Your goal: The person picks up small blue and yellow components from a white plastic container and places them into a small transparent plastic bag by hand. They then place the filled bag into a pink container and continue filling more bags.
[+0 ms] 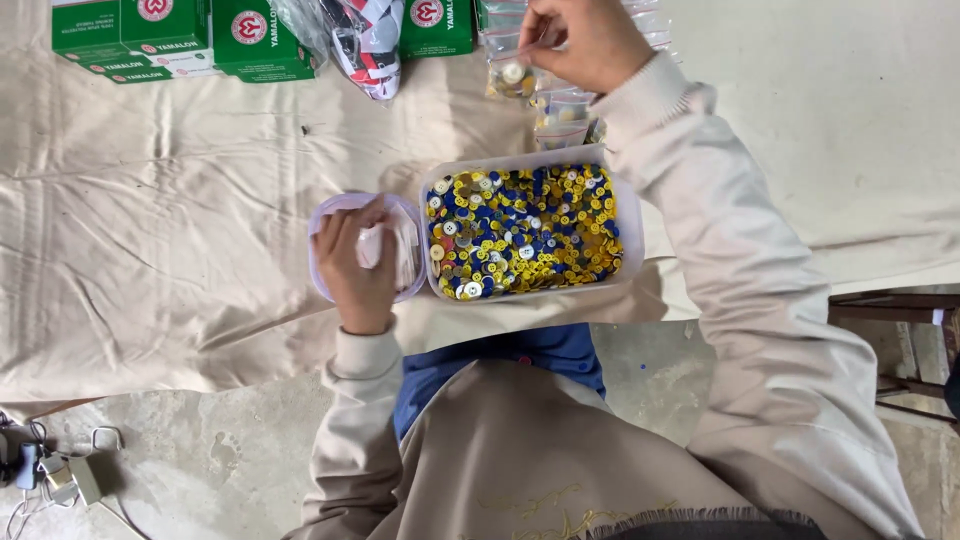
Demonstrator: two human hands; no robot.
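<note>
A clear rectangular tub point(628, 222) full of yellow, blue and white buttons point(525, 230) sits on the cream cloth in front of me. My left hand point(357, 262) rests inside a small clear lidded container point(318, 262) just left of the tub, fingers curled on a crumpled clear plastic bag. My right hand point(580, 40) is stretched to the far side of the cloth and pinches the top of a small clear bag point(512, 78) that holds a few buttons.
Several green and white boxes point(165, 38) lie at the far left edge, with a patterned packet point(368, 40) beside them. More small clear bags point(560, 112) lie behind the tub. A wooden stool point(895, 310) stands at right; cables and a charger point(50, 470) lie on the concrete floor.
</note>
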